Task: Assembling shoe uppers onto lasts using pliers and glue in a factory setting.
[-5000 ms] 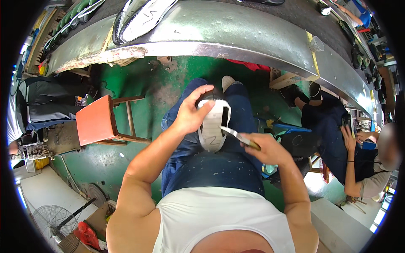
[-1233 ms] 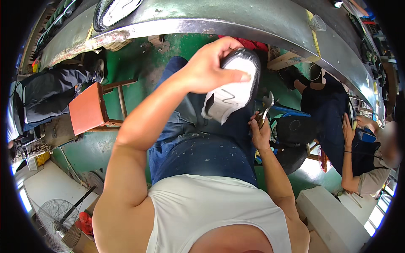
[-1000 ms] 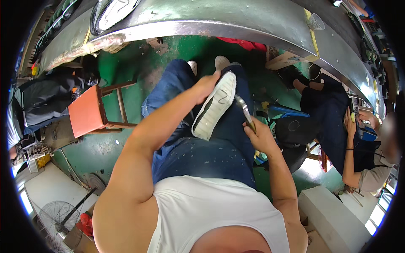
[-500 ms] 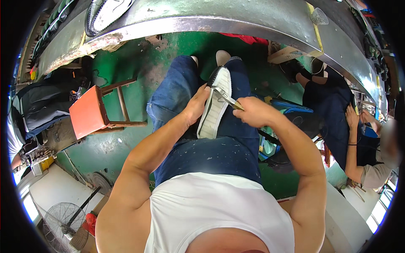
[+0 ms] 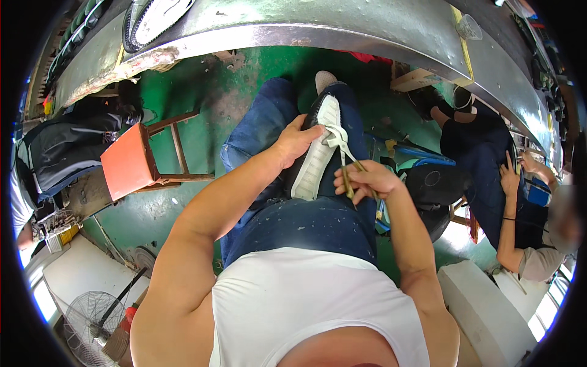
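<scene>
A dark shoe [image 5: 315, 156] lies across my lap with its pale, ribbed underside up and its toe pointing away from me. My left hand [image 5: 298, 142] grips its left edge near the toe, thumb pressed on the underside. In my right hand [image 5: 369, 179] is a pair of pincers [image 5: 347, 182] with brass-coloured handles, spread apart between the fingers. Their pale metal jaws rest on the shoe's right side near the toe, close to my left thumb. What exactly lies between the jaws is too small to make out.
A metal-edged workbench [image 5: 293, 38] curves across the front. At left stands an orange-topped stool [image 5: 128, 160], with a wire fan [image 5: 92, 324] lower down. To the right a co-worker's hands [image 5: 510, 177] are busy beside the bench. A black round seat [image 5: 437, 183] is near my right knee.
The pincers have turned more upright and their handles have spread. My right hand has moved down and its fingers have loosened around them. My left thumb has slid further over the underside.
</scene>
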`<act>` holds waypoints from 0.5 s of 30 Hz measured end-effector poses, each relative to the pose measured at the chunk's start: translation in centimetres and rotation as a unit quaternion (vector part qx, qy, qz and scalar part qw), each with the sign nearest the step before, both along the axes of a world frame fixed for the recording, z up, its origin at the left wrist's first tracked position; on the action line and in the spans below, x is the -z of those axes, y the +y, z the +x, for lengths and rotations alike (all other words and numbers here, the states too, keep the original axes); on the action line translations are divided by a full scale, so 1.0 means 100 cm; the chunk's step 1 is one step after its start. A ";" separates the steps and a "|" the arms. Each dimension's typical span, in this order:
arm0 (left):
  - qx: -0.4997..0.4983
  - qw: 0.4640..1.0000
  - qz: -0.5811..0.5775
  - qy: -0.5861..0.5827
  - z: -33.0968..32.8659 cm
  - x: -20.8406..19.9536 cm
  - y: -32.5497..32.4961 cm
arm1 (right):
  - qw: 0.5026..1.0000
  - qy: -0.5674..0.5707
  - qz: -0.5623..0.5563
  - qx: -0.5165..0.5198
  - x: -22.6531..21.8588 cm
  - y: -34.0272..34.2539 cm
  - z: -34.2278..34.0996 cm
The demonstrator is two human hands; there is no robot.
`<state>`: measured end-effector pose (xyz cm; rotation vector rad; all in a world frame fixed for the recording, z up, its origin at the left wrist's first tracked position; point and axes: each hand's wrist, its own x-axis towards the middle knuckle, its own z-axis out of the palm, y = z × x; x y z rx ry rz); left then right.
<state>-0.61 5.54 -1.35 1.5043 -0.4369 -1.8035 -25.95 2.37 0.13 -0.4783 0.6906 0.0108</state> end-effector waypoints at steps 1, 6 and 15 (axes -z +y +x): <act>0.008 1.000 0.009 -0.023 0.000 0.000 -0.003 | 0.996 0.050 -0.060 -0.031 -0.010 -0.008 -0.005; 0.043 0.997 0.015 -0.068 -0.006 -0.006 -0.009 | 0.915 0.191 -0.350 -0.064 -0.043 -0.033 0.028; 0.118 0.991 0.054 -0.013 0.017 -0.018 -0.020 | 0.831 0.259 -0.413 -0.268 -0.059 -0.020 0.004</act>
